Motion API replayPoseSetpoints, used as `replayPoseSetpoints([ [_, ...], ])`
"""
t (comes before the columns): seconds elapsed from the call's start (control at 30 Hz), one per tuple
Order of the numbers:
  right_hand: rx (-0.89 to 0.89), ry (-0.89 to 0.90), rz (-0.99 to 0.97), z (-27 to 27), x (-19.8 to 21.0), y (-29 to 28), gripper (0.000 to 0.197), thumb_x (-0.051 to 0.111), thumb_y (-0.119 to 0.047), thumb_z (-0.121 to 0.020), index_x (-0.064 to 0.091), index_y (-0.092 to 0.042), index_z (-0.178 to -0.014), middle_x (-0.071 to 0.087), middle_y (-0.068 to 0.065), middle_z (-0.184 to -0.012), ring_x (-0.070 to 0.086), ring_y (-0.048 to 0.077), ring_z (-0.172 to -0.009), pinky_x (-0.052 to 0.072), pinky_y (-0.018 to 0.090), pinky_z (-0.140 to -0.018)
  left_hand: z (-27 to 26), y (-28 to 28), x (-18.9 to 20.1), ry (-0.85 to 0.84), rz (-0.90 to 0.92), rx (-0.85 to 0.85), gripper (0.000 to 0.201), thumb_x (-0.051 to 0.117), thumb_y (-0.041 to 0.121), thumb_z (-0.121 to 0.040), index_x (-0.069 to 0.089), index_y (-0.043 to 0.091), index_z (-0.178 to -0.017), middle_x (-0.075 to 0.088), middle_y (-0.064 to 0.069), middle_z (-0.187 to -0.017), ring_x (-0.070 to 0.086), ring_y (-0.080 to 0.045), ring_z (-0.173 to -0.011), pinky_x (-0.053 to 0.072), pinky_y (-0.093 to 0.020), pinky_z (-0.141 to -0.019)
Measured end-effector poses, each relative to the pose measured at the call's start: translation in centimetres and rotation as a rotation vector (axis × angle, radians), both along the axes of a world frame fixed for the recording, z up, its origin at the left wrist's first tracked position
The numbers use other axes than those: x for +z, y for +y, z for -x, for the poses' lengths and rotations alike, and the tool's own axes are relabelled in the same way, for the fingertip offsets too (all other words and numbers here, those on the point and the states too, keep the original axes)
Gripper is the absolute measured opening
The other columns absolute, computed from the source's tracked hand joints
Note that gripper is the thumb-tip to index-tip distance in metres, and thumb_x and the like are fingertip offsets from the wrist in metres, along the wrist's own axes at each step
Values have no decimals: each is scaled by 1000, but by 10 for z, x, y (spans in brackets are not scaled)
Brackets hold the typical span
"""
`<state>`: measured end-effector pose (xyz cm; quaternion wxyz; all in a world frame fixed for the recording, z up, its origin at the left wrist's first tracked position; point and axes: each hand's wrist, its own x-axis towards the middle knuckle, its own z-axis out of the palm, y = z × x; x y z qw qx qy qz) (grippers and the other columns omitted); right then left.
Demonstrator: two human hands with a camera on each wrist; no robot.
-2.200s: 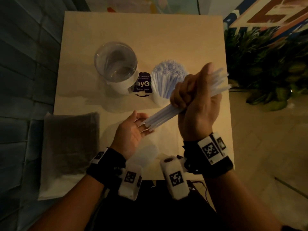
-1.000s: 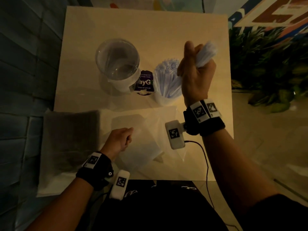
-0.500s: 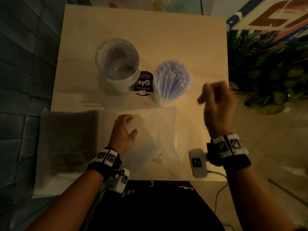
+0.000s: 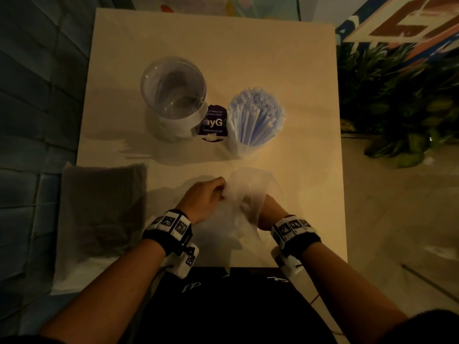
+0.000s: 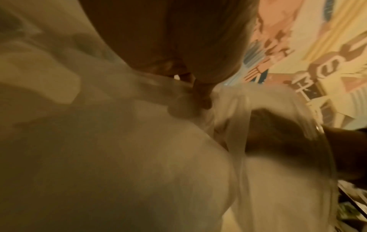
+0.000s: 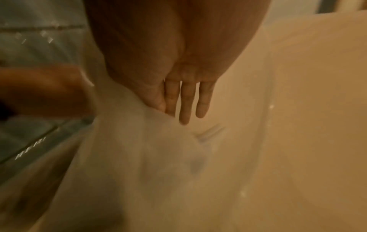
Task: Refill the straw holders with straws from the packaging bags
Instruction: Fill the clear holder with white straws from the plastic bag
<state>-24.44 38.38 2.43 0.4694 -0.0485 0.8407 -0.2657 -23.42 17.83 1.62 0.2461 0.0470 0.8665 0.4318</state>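
Note:
A clear plastic packaging bag (image 4: 248, 184) lies crumpled near the table's front edge. My left hand (image 4: 219, 192) pinches the bag's mouth and holds it up; the left wrist view shows its fingertips (image 5: 201, 98) closed on the plastic edge. My right hand (image 4: 267, 207) is slipped into the bag, mostly veiled by plastic. In the right wrist view its fingers (image 6: 186, 108) are straight and hold nothing. The right straw holder (image 4: 255, 120) is packed with white straws. The left clear holder (image 4: 173, 95) holds none that I can see.
A purple sign (image 4: 214, 124) stands between the two holders. A flat bag with dark contents (image 4: 104, 212) lies at the table's left, overhanging the edge. Green plants (image 4: 402, 103) stand to the right of the table (image 4: 223, 50).
My right hand dropped its bundle of straws into the right holder, then came down into the bag. My left hand took hold of the bag's mouth and raised it.

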Motion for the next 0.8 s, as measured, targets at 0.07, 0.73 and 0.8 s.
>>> replayPoseSetpoints([
  [0.07, 66, -97, -1, 1, -1, -8, 37, 51, -18, -100, 53, 0, -133, 55, 21, -133, 51, 35, -125, 39, 36, -104, 7, 0, 8, 89, -14, -31, 7, 54, 27, -90, 56, 28, -96, 71, 0, -91, 67, -23, -84, 54, -43, -74],
  [0.73, 122, -222, -82, -6, 0, -9, 39, 48, -20, -102, 50, -6, -139, 47, 12, -134, 43, 23, -127, 36, 15, -89, -51, -23, -17, -591, -625, 1135, 46, 70, 40, -87, 61, 22, -129, 71, -5, -118, 68, -24, -106, 56, -45, -89],
  [0.8, 61, -170, -69, -10, -3, -13, 43, 51, -22, -101, 45, -4, -140, 48, 16, -138, 44, 29, -132, 36, 11, -81, -48, -15, -18, -529, -538, 1119, 30, 64, 25, -93, 66, 13, -120, 72, -10, -113, 68, -27, -102, 57, -41, -83],
])
